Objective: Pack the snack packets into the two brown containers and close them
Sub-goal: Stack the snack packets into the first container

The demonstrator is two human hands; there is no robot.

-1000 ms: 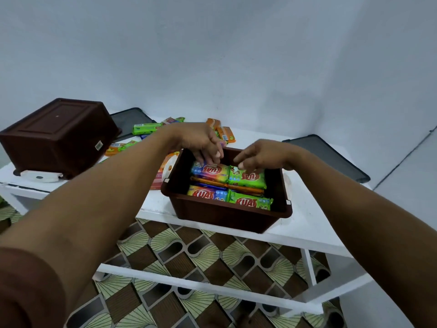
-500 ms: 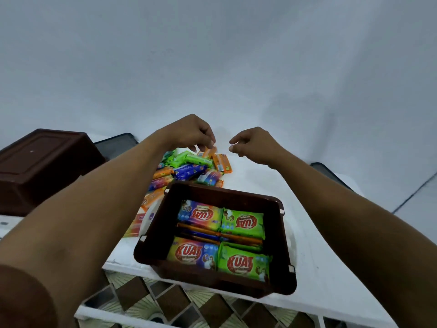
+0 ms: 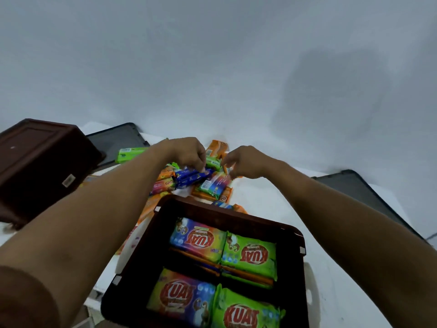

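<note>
Reaching past the open brown container [image 3: 236, 216], both hands are at the pile of loose snack packets [image 3: 212, 191] on the white worktop [image 3: 272, 204]. Left hand [image 3: 189, 153]: fingers curled, pinching a blue packet [image 3: 186, 181] near its end. Right hand [image 3: 246, 162]: fingers curled down onto the pile just beside it; whether it grips a packet cannot be determined. The open container stands nearest the person, with four packets [image 3: 248, 254] face-up on top. A second brown container [image 3: 42, 157] lies upside down at far left. One dark lid [image 3: 113, 140] lies behind it, a second lid [image 3: 359, 192] at right.
</note>
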